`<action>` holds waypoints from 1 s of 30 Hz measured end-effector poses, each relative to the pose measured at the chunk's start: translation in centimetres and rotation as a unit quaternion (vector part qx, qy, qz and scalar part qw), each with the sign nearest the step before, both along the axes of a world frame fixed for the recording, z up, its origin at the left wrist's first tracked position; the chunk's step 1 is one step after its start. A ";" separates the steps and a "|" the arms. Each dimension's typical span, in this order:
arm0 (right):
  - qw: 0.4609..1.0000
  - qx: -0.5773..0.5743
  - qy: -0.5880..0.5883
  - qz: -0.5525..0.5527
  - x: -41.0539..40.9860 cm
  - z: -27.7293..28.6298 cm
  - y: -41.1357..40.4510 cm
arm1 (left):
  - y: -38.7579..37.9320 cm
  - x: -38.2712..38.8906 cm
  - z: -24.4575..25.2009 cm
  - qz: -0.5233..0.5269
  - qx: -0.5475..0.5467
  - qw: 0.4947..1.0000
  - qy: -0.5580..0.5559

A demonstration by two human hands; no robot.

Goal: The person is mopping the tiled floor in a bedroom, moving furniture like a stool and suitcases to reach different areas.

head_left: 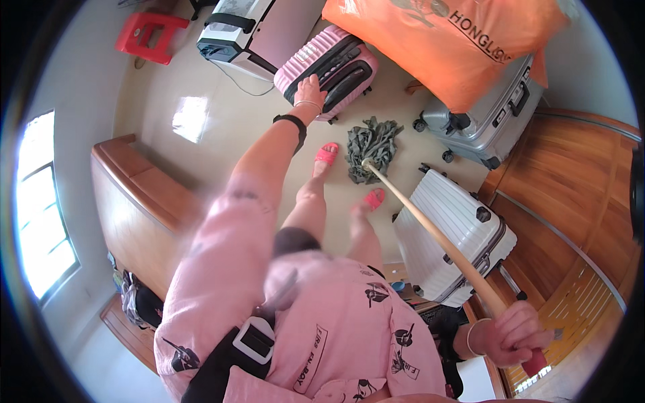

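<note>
My left hand (pixel 309 93) reaches forward to the black handle side of a pink ribbed suitcase (pixel 347 75), its fingers resting at the edge; whether they grip it cannot be told. At the lower right, my right hand (pixel 519 335) is closed around the upper end of a wooden mop handle (pixel 433 226). The handle slants down to the mop's head of grey cloth strips (pixel 373 146), which lies spread on the floor, close to my feet in pink slippers.
A white suitcase (pixel 448 231) stands right of the mop handle. Behind it are a silver suitcase (pixel 489 126) and a large orange bag (pixel 453 45). A white appliance (pixel 247 30) with a cable and a red plastic stool (pixel 151 38) are at the back left, wooden furniture (pixel 136 201) at the left.
</note>
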State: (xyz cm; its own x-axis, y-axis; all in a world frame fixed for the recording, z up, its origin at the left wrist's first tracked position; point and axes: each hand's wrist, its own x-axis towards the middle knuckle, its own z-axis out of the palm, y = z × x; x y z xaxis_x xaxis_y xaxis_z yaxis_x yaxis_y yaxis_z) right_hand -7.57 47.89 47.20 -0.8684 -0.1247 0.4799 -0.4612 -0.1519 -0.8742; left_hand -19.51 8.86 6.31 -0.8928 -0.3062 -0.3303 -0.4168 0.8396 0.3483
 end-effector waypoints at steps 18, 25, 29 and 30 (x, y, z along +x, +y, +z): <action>0.993 0.038 -0.046 -0.099 -3.4 -0.4 -6.0 | -3.3 -4.1 -4.2 -0.120 0.033 0.985 -0.116; 0.992 0.045 -0.062 -0.097 -4.3 -0.2 -6.1 | -7.4 1.0 -3.2 -0.101 0.043 0.991 -0.082; 0.986 0.079 -0.056 -0.136 -3.8 0.0 -6.6 | -8.1 4.2 -3.0 -0.105 0.049 0.987 -0.108; 0.988 0.066 -0.062 -0.129 -4.4 -0.2 -6.6 | -10.1 5.6 -3.3 -0.093 0.035 0.988 -0.119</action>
